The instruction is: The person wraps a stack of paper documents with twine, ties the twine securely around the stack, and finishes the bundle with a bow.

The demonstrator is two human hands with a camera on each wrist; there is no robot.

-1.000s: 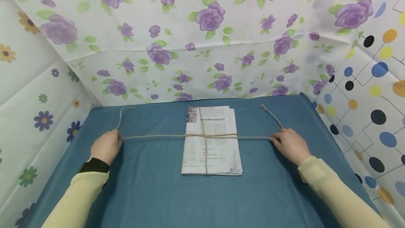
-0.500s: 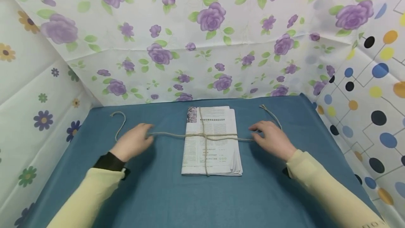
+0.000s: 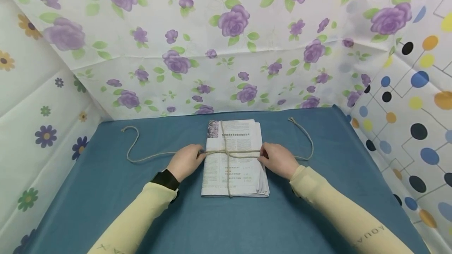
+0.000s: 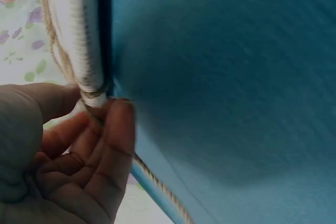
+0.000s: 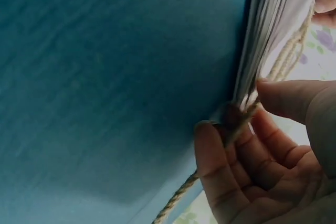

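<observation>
A folded stack of newspapers [image 3: 243, 173] lies flat on a blue cloth, with beige twine [image 3: 228, 175] crossing over its top. My left hand [image 3: 185, 162] grips its left edge where the twine leaves it. In the left wrist view, the thumb is above the edge, the fingertips are low beside it, and twine [image 4: 163, 188] trails past the fingers. At the opposite edge my right hand [image 3: 279, 162] has the same hold. The right wrist view shows layered page edges [image 5: 262, 22] between thumb and fingers, with twine [image 5: 178, 195] running out below. The stack's underside is hidden.
Loose twine tails curve over the blue cloth [image 3: 226, 226] on both sides. A purple-flowered sheet [image 3: 212, 69] hangs behind the table. A daisy-patterned sheet [image 3: 46, 136] stands at the left, and a dotted sheet [image 3: 418, 105] at the right.
Both hands have let go of the stretched twine far out and come inward to the stack's side edges. The twine tails now lie slack in curves. The stack has stayed in place.
</observation>
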